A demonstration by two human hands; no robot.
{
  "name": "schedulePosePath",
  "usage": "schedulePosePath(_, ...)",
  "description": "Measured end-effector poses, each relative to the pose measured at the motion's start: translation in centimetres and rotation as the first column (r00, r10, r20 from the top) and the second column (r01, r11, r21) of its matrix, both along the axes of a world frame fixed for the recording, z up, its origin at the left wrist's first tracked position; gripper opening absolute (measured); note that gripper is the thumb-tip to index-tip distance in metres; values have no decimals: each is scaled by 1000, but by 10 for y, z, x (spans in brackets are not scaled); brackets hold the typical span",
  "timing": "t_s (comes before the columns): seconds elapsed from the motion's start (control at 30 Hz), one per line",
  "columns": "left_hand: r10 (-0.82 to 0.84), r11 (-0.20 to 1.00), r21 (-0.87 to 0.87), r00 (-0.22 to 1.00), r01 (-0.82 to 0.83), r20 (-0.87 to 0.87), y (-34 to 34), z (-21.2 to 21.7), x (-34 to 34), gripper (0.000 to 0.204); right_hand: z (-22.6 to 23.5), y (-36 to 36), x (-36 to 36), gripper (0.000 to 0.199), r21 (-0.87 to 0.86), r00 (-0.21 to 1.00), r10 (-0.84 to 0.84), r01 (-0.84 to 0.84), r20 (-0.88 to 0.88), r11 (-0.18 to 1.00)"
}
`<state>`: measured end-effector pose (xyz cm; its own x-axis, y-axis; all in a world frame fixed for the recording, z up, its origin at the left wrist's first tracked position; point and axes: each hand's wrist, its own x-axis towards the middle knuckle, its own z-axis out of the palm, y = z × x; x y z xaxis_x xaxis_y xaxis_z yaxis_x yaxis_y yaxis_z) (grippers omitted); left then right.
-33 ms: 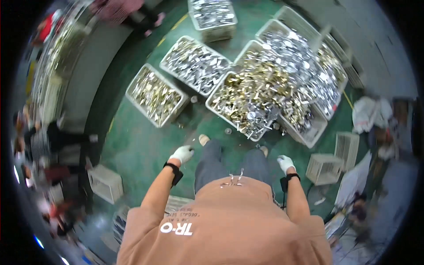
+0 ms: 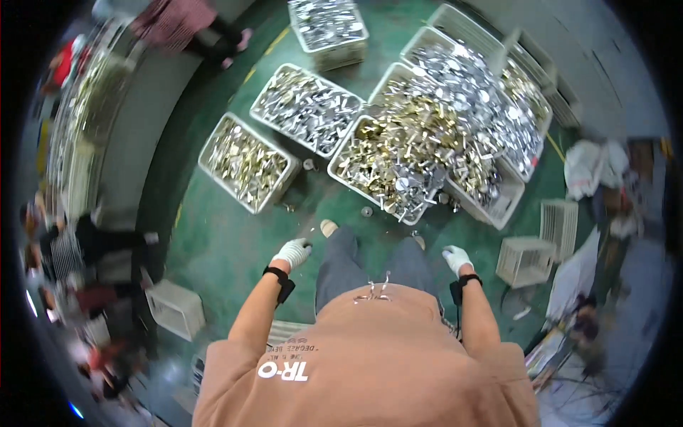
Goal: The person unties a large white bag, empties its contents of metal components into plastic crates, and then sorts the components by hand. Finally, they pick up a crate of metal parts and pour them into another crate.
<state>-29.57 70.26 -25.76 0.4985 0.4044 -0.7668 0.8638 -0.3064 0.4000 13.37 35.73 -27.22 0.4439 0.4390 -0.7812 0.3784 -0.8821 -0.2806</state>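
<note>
My left hand (image 2: pixel 293 252), in a white knit glove, hangs beside my left leg with loosely bent fingers and nothing visible in it. On the other side, my right hand (image 2: pixel 457 259) wears a white glove too; its fingers are slightly apart and it touches nothing. Black bands circle both wrists. Ahead of my feet, a white plastic crate (image 2: pixel 346 173) is heaped with gold and silver metal pieces (image 2: pixel 409 142). Farther left are a crate of gold-toned pieces (image 2: pixel 245 165) and a crate of mostly silver ones (image 2: pixel 307 107).
Another filled crate (image 2: pixel 327 32) stands at the far side. Crates without contents lie at the right (image 2: pixel 526 261) and left (image 2: pixel 176 308). Small round metal pieces (image 2: pixel 367 211) lie on the green floor (image 2: pixel 235 249). People (image 2: pixel 174 25) are along the left by a long bench.
The whole view has shifted slightly, with the far crates a little farther left and the right-hand crates a little higher. My hands hang in nearly the same pose.
</note>
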Motion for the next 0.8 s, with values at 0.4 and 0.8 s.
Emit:
schedulePosePath(0.4, -183, 981, -24, 968, 190, 171, 94, 21, 60, 32, -17, 20, -95, 33, 22, 962, -273, 273, 10, 962)
schedulePosePath(0.8, -120, 992, 13, 990, 122, -74, 170, 47, 11, 32, -113, 144, -74, 33, 290, 977, -210, 195, 21, 937)
